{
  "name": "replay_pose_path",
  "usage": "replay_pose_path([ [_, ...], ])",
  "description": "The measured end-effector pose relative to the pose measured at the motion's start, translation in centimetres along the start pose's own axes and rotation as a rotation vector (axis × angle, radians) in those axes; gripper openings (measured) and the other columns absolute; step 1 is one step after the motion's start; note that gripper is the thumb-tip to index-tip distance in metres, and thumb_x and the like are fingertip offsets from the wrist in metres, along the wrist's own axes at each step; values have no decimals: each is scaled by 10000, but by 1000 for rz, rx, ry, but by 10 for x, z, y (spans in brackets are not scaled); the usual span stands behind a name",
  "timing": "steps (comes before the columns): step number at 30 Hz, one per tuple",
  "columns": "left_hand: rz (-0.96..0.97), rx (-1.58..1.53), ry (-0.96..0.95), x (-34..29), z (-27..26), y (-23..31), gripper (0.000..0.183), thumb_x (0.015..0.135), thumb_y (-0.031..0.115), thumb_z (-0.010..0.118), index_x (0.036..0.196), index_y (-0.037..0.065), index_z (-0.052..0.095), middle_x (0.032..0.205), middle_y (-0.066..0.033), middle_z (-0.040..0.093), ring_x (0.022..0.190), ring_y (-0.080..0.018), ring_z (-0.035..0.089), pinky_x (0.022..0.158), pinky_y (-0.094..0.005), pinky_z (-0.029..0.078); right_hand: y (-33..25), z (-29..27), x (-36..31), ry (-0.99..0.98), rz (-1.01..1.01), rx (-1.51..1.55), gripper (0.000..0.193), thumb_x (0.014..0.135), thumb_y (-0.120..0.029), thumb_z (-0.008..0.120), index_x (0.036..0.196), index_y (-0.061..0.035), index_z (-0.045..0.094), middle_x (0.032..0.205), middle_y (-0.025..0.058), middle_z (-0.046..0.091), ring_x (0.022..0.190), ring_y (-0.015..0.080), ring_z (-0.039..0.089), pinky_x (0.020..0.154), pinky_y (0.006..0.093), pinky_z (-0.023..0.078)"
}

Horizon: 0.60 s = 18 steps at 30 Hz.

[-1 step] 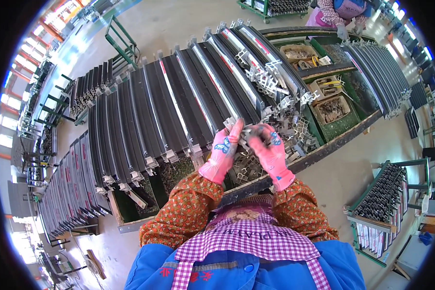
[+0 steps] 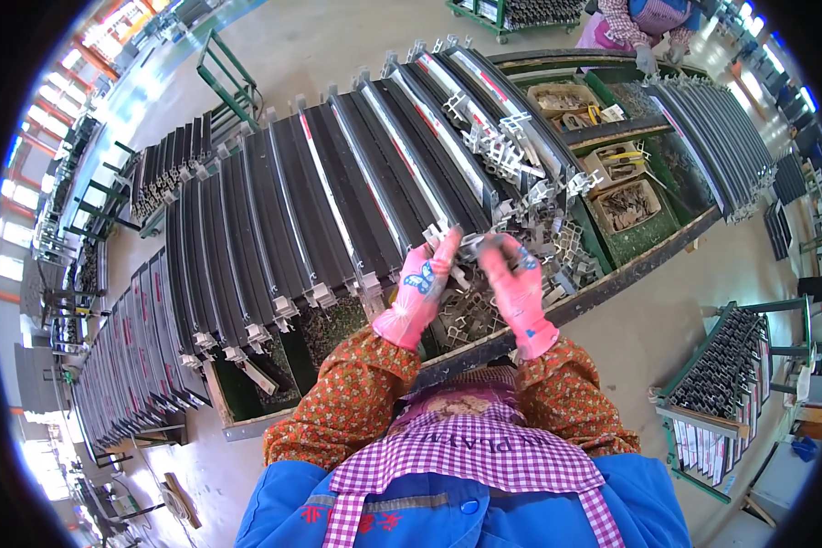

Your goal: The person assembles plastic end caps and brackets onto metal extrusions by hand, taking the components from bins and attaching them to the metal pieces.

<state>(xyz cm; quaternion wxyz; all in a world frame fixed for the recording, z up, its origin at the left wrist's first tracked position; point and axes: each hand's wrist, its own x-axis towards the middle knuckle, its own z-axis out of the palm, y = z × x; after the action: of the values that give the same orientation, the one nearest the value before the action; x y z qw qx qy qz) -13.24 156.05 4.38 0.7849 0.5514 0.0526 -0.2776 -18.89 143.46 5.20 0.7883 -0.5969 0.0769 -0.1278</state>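
Observation:
My left hand (image 2: 418, 285), in a pink glove with a blue butterfly print, pinches a small silvery metal bracket (image 2: 470, 245) near the end of a dark profile. On the bracket's other side, my right hand (image 2: 519, 297) has its fingers curled in and closed, their darkened tips against the piece. The fingertips partly cover the bracket, so its full shape is hidden. Below and between both hands lies a heap of loose metal brackets (image 2: 470, 315). Dark long profiles (image 2: 338, 183) rest side by side beyond my hands, several with light brackets on their near ends.
More brackets (image 2: 502, 151) lie piled on top of the profiles. Tubs (image 2: 626, 205) of small parts and tools stand in the green bench tray at right. A co-worker's gloved hand (image 2: 647, 62) is at the far right bench. A loaded cart (image 2: 717, 393) stands at right.
My right hand has shifted slightly right, away from my left, and more of the bracket shows between them. My left hand stays nearly in place.

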Motion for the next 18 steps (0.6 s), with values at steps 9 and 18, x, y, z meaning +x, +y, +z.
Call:
replay_pose_path([
  [9,98,30,28,-10,-1,18,201,812,152,664,927,-2,608,738,-51,634,618,-126,611,542,-245,499,3,-22,0,269,246,87,287,845,-313,636,924,-37,621,714,-32,578,573,46,500,517,194,400],
  [18,193,487,-165,23,-28,27,221,809,195,649,954,29,628,705,-21,607,578,-100,568,564,-218,463,16,-18,-8,197,373,80,230,861,-236,607,967,-33,580,697,1,596,577,70,531,522,211,409],
])
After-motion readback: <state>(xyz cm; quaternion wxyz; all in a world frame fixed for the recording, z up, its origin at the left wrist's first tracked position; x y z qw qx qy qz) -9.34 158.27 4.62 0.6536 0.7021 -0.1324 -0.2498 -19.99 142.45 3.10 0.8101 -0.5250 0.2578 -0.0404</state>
